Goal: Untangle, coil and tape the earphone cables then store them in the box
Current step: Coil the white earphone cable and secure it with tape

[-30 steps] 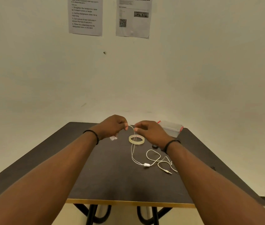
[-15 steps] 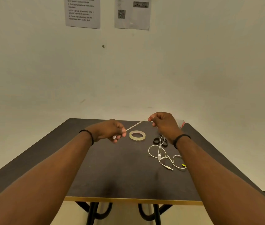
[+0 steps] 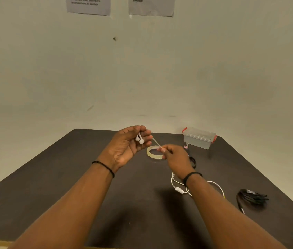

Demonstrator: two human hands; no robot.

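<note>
My left hand point(image 3: 130, 145) is raised palm-up above the table and holds the two white earbuds point(image 3: 139, 139) in its curled fingers. A short taut stretch of the white earphone cable point(image 3: 178, 186) runs from there to my right hand point(image 3: 175, 157), which pinches it just right of the left hand. The rest of the cable lies in loose loops on the table under my right wrist, with its inline remote showing. A roll of clear tape point(image 3: 151, 153) lies flat behind my hands. The clear box point(image 3: 198, 138) with red latches stands shut at the far right.
A bundle of black earphone cable point(image 3: 251, 197) lies on the dark table point(image 3: 70, 177) at the right. Black scissors point(image 3: 192, 161) lie between the tape and the box, partly hidden by my right hand. Paper notices hang on the wall behind.
My left hand has turned palm-up, showing the earbuds. My right hand has slid back along the cable, close to the left. The view has tilted down, bringing the black cable bundle into sight.
</note>
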